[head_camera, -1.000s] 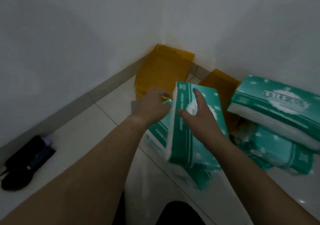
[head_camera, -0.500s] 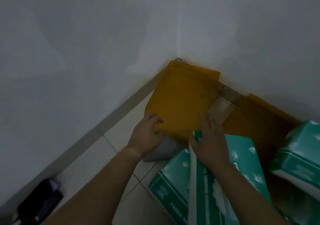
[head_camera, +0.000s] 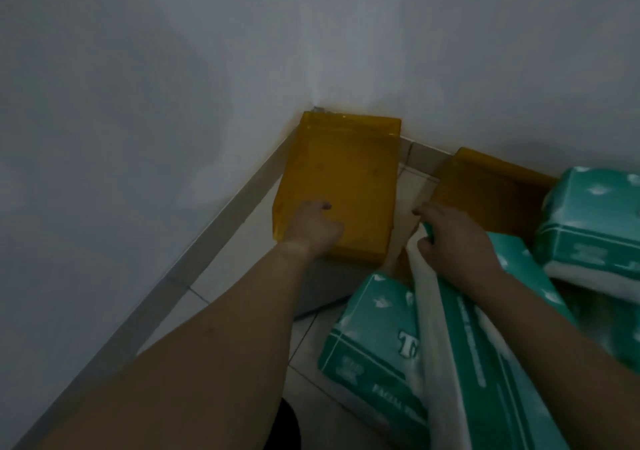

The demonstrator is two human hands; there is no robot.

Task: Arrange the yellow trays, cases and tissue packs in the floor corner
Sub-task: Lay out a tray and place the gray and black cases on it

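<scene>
yellow tray sits in the corner, your left hand curled on its near end; second tray waits by the right wall; your right hand grips a tissue pack, packs left to arrange

2 pale grey walls meet in a corner: the left wall runs down toward the lower left, and the right wall runs off to the right. A grey skirting lines the foot of the left wall, and a shorter stretch of skirting shows at the foot of the right wall. The floor is laid with pale tiles, and a thin grout line crosses them near the left skirting. At the bottom edge sits a dark shape, too dim to identify.
</scene>
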